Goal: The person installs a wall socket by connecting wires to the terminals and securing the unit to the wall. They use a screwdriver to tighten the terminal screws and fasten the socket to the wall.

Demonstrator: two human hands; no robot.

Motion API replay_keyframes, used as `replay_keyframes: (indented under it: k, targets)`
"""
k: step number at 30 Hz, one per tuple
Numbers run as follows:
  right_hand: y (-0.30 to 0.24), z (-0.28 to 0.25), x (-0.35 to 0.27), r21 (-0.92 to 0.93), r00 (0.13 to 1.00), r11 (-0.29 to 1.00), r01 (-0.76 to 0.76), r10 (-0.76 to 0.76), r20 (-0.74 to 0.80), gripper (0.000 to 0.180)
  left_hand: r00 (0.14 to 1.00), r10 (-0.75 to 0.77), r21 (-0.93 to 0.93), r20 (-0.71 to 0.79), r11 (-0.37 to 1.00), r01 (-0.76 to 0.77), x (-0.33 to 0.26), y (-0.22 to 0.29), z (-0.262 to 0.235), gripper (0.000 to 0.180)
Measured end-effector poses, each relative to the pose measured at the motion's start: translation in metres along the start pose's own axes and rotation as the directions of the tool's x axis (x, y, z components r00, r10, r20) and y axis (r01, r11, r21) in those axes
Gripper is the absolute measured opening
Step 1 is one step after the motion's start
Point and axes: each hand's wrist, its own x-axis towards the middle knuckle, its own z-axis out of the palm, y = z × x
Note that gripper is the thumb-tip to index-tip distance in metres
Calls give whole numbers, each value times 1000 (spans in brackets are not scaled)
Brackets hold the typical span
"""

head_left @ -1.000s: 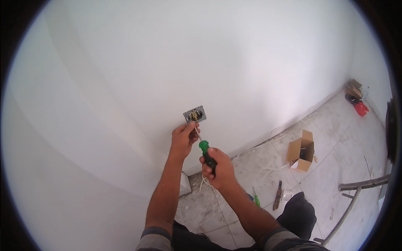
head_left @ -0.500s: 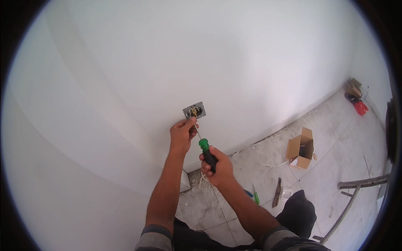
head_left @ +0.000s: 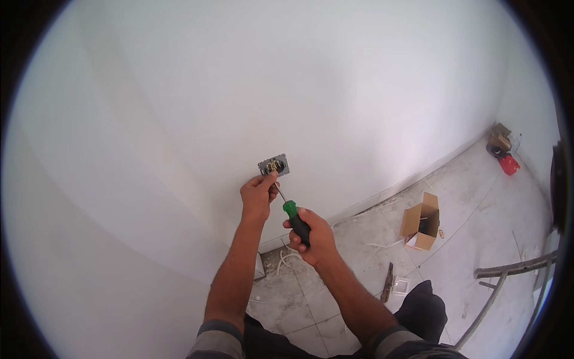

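Observation:
A screwdriver [head_left: 290, 207] with a green and black handle is gripped in my right hand [head_left: 317, 238], its thin metal shaft slanting up and to the left. The shaft runs in between the pinched thumb and fingers of my left hand [head_left: 257, 196], which hide its tip. Right above those fingertips, a wall socket insert [head_left: 283, 160] with a grey metal mounting frame and brass-coloured inner parts sits in the white wall. My left fingers cover part of the frame's lower edge.
Right of me, an open cardboard box [head_left: 411, 221] stands on the dusty tiled floor. White cable pieces [head_left: 289, 257] lie by the wall's foot. A brown-handled tool [head_left: 387, 281] rests beside a clear square piece [head_left: 402, 286]. Farther off are a red bag [head_left: 508, 164] and a wooden frame [head_left: 508, 268].
The view has shifted slightly. Both hands stay at the socket with the screwdriver in much the same pose. The green-handled tool on the floor is now out of sight behind my right arm.

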Motion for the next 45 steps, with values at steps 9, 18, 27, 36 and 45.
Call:
replay_keyframes:
  k: [9,18,27,36,45]
  targets:
    - [37,8,10,-774,810,481,411,-583,67,32,990,-72,-55,118,995,79,-12,14,-1,15]
    - [10,21,-14,-494,948,846,202,-295,-117,36,980,-43,-21,192,999,48,-1,-2,-10,19]
    - [24,-12,-4,-871,629,181,457,-758,173,39,973,-48,7,226,999,48,-10,-9,18,21]
    - [18,-13,-1,-895,643,156,419,-747,171,41,978,-54,-49,200,997,65,-3,-16,19,21]
    - [14,9,-10,-909,519,-288,301,-750,409,44,965,-56,-114,256,990,87,1,-18,16,28]
